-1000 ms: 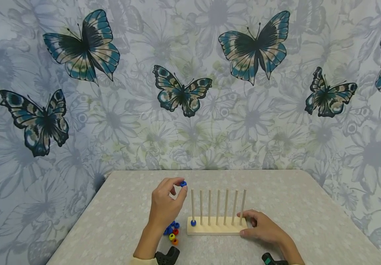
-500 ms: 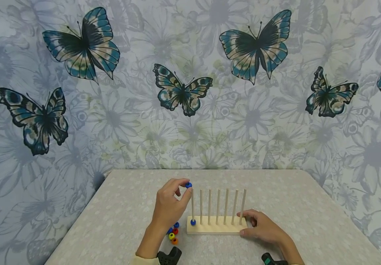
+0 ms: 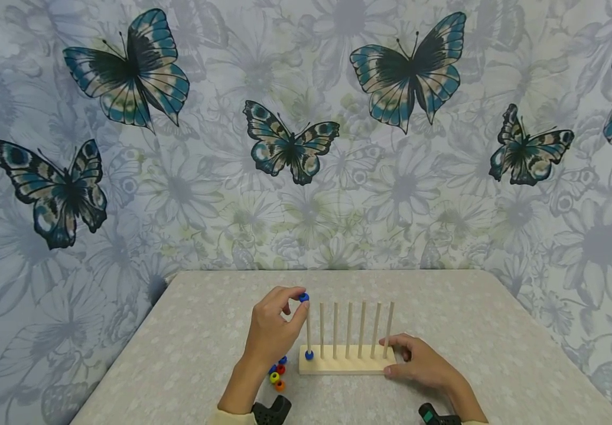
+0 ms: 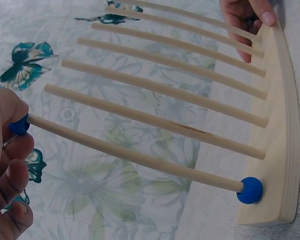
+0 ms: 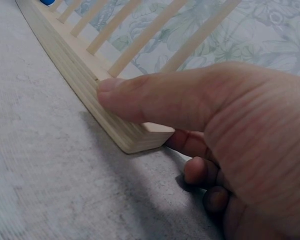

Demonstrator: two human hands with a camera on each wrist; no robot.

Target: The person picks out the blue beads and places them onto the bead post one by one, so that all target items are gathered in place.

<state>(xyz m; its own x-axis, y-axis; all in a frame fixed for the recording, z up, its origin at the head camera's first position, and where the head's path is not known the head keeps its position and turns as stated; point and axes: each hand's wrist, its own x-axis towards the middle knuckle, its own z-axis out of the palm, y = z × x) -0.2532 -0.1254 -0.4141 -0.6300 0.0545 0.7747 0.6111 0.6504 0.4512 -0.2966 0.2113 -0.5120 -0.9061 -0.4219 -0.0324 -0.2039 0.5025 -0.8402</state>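
My left hand (image 3: 274, 327) pinches a blue bead (image 3: 303, 297) between thumb and index finger at the top of the leftmost peg (image 4: 135, 156). In the left wrist view that bead (image 4: 20, 125) meets the peg's tip; whether the peg has entered its hole I cannot tell. A second blue bead (image 4: 250, 190) sits at the foot of the same peg. The pegs stand upright in a pale wooden base (image 3: 345, 367). My right hand (image 3: 422, 366) grips the base's right end, its thumb (image 5: 145, 97) on the near edge and fingers behind.
Loose beads lie left of the base, partly hidden by my left forearm: blue, a red bead (image 3: 281, 370), a yellow bead (image 3: 275, 378) and an orange bead (image 3: 280, 385). A patterned cloth covers the table (image 3: 524, 354); a butterfly-print wall (image 3: 306, 224) rises behind it.
My left hand has moved slightly right, bringing the pinched blue bead from beside the leftmost peg to its tip. My right hand keeps its hold on the base.
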